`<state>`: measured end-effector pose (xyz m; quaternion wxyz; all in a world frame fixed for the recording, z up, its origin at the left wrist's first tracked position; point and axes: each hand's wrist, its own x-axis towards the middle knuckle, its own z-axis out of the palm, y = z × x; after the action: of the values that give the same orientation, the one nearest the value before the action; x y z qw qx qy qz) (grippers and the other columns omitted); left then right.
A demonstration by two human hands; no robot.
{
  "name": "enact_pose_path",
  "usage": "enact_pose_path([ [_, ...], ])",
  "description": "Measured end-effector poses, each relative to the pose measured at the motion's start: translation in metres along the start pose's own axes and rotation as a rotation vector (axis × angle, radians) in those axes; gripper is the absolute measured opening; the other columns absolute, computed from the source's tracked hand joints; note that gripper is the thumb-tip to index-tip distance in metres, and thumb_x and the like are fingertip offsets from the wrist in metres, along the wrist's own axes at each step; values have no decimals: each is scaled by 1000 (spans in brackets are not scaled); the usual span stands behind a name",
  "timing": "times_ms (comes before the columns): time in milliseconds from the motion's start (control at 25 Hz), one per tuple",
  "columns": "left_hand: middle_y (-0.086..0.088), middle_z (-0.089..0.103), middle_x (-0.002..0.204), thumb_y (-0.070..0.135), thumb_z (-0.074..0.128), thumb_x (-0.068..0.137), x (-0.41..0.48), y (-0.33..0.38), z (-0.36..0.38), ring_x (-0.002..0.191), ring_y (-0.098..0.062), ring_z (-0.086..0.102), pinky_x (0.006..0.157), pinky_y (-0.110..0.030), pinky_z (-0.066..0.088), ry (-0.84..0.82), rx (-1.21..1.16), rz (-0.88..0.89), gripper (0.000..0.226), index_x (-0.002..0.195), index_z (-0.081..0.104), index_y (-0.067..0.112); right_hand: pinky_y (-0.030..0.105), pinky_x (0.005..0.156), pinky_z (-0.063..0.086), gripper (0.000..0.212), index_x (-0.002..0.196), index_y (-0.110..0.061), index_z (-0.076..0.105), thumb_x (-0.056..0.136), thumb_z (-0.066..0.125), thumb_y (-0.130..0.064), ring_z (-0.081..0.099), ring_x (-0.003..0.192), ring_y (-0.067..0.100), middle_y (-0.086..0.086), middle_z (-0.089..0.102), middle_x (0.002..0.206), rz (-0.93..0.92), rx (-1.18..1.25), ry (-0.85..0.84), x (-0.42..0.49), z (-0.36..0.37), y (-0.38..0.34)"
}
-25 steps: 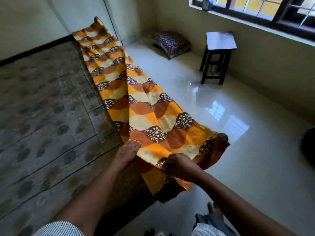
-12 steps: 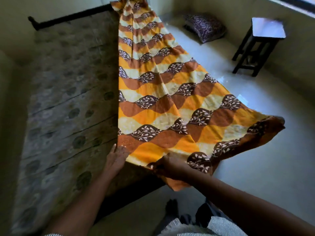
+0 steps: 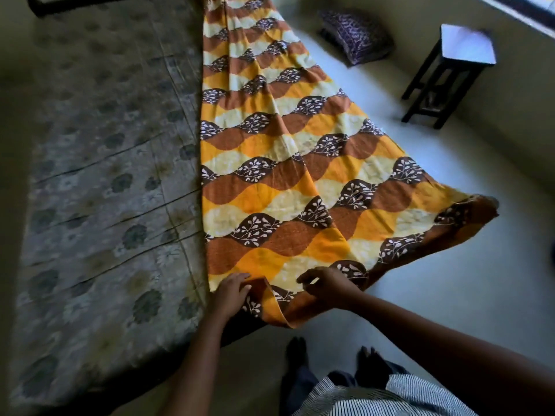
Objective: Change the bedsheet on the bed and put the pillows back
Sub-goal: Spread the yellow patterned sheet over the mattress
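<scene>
Head view: orange-brown bedsheet (image 3: pixel 270 175) (white leaf motifs).

Fine-striped shirt (image 3: pixel 378 396), dark trousers (image 3: pixel 301 385), bare feet (image 3: pixel 295 349)

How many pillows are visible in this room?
1. The pillow lies on the floor at the far end, left of the dark stool. Others may be outside the view.
</scene>
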<state>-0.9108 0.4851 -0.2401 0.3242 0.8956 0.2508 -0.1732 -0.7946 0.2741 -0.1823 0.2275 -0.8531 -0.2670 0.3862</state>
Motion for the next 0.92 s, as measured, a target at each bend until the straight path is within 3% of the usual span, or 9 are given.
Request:
enact_pose_path([
  [80,-5,51,135,19,47,96,-13,32,17,123,-22,47,96,-27,37,84,-202,8,33,128,54,14,11,74,43,23,113,-17,65,92,56,-14,57,92,6,-3,63,114,56,76,69,-15,-23,25],
  [160,-2,51,132,22,45,97,-17,65,38,121,-20,48,89,-23,38,22,-330,16,31,127,55,15,5,64,44,23,113,-15,64,93,54,-13,58,86,6,-5,62,106,155,233,150,-37,-44,57],
  [240,-1,52,132,25,46,97,-8,94,53,121,-19,49,90,-23,39,-27,-331,69,32,126,55,17,10,63,47,22,113,-16,64,93,54,-14,62,84,9,-2,65,100,288,444,252,-55,-62,88],
  [400,-6,54,132,25,48,96,31,172,75,121,-21,50,95,-26,39,-118,-164,231,34,128,54,17,23,72,51,27,119,-11,61,94,53,-15,63,93,19,12,65,110,459,831,495,-81,-98,167],
  [600,-6,53,134,22,49,95,70,287,100,123,-20,49,95,-25,39,-170,-119,333,36,130,52,13,39,96,47,48,134,-2,43,92,58,-21,50,118,29,15,50,130,604,1336,738,-69,-151,258],
  [760,-9,56,130,20,49,96,98,371,124,118,-21,53,91,-28,43,-191,-152,270,35,130,52,13,45,102,43,72,142,-12,28,84,68,-25,40,130,32,19,35,145,678,1465,805,-37,-198,314],
  [920,-5,60,123,20,50,96,114,424,141,106,-12,55,70,-12,44,-164,-238,153,29,123,57,15,45,105,39,82,144,-16,25,79,74,-26,40,131,33,17,36,145,715,1567,715,-6,-224,359],
])
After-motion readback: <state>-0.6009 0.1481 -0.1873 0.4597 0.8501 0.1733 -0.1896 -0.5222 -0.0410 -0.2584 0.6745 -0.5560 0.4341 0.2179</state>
